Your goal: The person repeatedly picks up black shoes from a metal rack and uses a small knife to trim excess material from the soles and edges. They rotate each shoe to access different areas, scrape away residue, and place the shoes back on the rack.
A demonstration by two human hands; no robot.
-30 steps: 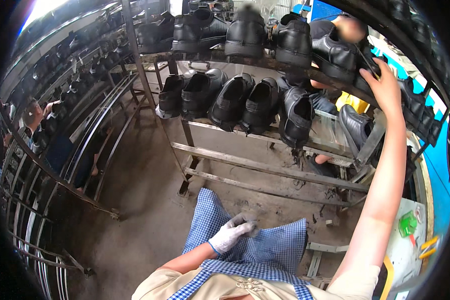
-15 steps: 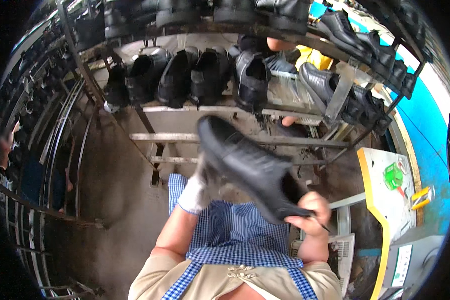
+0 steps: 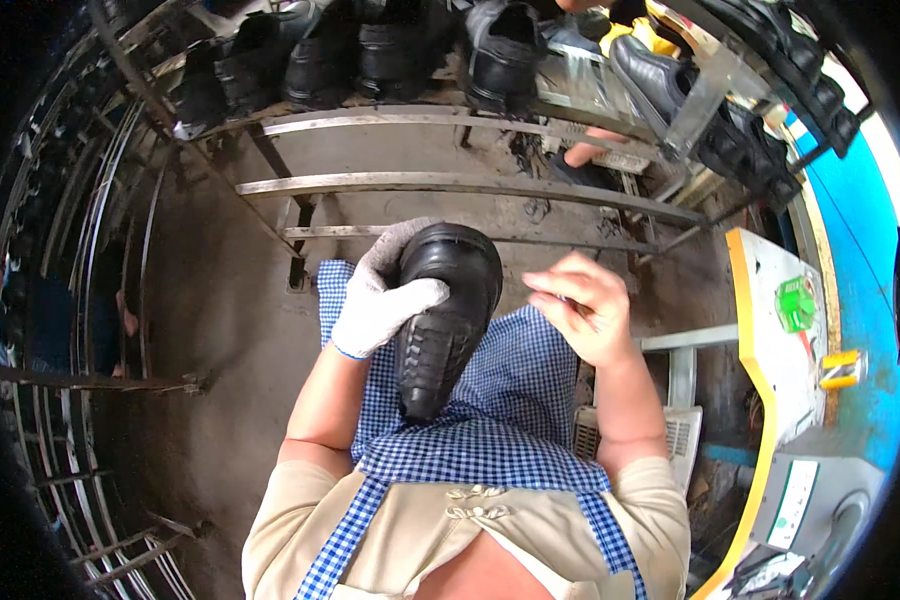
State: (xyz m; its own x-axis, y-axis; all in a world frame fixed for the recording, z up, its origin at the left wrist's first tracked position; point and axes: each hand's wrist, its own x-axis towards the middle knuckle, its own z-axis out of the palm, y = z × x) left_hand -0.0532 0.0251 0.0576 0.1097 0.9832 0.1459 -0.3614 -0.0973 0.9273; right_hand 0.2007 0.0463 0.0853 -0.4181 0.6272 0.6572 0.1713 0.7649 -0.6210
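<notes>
Shoe [image 3: 452, 290] in gloved left hand [image 3: 382, 300]; right hand [image 3: 588, 303] just beside

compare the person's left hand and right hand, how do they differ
The left hand wears a whitish glove; the right hand is bare. The left hand grips a black shoe; the right hand is apart from it. Both sit at about the same height in the picture.

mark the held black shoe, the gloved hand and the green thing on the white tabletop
Held black shoe [image 3: 460, 302], head view: the upper, between toe and laces.
Gloved left hand [image 3: 377, 308], head view: middle of the glove.
Green thing [image 3: 796, 305], head view: middle of its body.
</notes>
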